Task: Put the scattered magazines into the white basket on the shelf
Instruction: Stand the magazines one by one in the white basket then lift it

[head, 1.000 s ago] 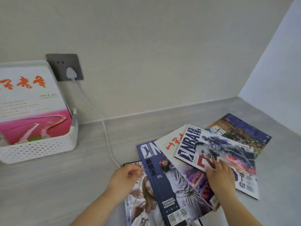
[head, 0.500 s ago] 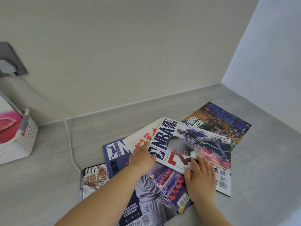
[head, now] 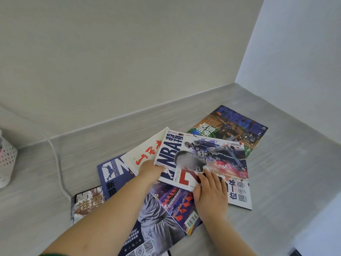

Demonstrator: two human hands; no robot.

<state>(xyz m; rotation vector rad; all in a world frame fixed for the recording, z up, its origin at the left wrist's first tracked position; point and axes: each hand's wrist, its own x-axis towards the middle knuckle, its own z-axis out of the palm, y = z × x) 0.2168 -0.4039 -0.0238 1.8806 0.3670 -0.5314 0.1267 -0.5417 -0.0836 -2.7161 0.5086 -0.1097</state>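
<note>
Five magazines lie fanned and overlapping on the grey shelf (head: 287, 163) toward its right rear corner, with the NBA magazine (head: 203, 159) topmost. The left hand (head: 150, 171) is at that magazine's near-left corner, fingers tucked under the edge and out of sight, apparently lifting the corner clear of the white-covered magazine (head: 145, 154) below; whether it has closed a pinch cannot be told. The right hand (head: 211, 193) lies flat and unclenched on the cover's near edge, judged to be steadying it against sliding. The magazine thus lies between both hands, not yet carried. The white basket (head: 6, 159) shows only as a sliver at the shelf's left edge, well apart from the pile. A white cable (head: 55, 156) runs down past the pile's left side.
</note>
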